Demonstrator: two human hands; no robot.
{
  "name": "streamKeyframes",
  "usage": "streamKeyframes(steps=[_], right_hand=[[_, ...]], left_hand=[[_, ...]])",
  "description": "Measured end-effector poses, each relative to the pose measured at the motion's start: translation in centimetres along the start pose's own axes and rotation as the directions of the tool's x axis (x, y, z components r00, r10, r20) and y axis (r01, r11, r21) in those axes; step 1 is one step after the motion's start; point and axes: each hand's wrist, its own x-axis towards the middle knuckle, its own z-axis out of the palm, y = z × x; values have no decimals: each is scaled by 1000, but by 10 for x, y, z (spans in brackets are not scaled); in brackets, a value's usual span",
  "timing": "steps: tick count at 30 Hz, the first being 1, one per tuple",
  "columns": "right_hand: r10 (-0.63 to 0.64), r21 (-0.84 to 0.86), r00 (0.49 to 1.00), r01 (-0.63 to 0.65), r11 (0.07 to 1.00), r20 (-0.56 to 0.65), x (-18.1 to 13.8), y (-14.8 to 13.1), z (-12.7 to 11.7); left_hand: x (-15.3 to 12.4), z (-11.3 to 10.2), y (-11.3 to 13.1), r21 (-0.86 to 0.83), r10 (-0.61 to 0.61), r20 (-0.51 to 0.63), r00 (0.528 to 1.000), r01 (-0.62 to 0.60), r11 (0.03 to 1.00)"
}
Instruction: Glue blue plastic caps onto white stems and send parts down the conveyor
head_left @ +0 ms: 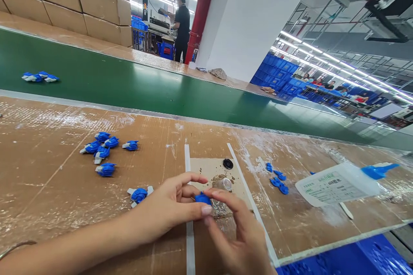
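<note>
The left hand (171,206) and the right hand (238,232) are brought together over the cardboard-covered bench (48,189), and a small blue plastic part (203,198) is pinched between the fingertips of both, low in the middle of the view. The part is largely covered by the fingers; its visible portion is wider than tall, its long axis lying roughly across the view, and the way it points cannot be told. Just behind the hands a small clear cap (227,184) and a black disc (228,163) lie on a taped cardboard square (209,169). An assembled blue-and-white piece (140,194) lies just beside the left hand, and a loose cluster of similar pieces (102,151) lies farther left. Small blue parts (278,180) are scattered to the right, near a clear plastic bag with a printed label (335,185); its contents cannot be made out. More blue-and-white pieces (40,77) rest on the green conveyor belt (145,86) beyond the bench. Blue crates (277,71) are stacked in the background; what they hold is not shown.
</note>
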Motion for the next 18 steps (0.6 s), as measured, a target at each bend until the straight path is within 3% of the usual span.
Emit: streamKeyframes(steps=[3,6,7,9,11,12,13,15,18], right_hand=[[-129,-71,988,135,988,85,2,-3,2],[-1,-205,998,14,979,65,7,16,-20],[74,-281,997,-67,958,14,10,29,-33],[216,-431,965,-261,864,-150,18,64,-68],[288,-490,928,-370,789,-238,28,103,-105],[328,-517,909,-417,748,-258,33,120,-122],[365,-544,893,-450,709,-264,38,136,-136],[425,-590,873,-478,651,-239,45,160,-158],[478,-639,865,-456,620,-154,51,177,-172]], left_hand=[[1,-2,5,121,-7,-66,998,15,993],[2,-13,16,417,84,-131,988,-22,909],[3,-20,20,579,169,-143,975,-57,813],[7,-39,29,903,337,-109,935,-48,426],[11,-63,38,997,421,-70,904,78,-2],[13,-74,42,983,440,-82,894,145,-111],[13,-85,46,966,456,-105,883,199,-163],[12,-102,54,956,485,-137,864,245,-165],[5,-114,65,963,489,-113,865,217,-162]])
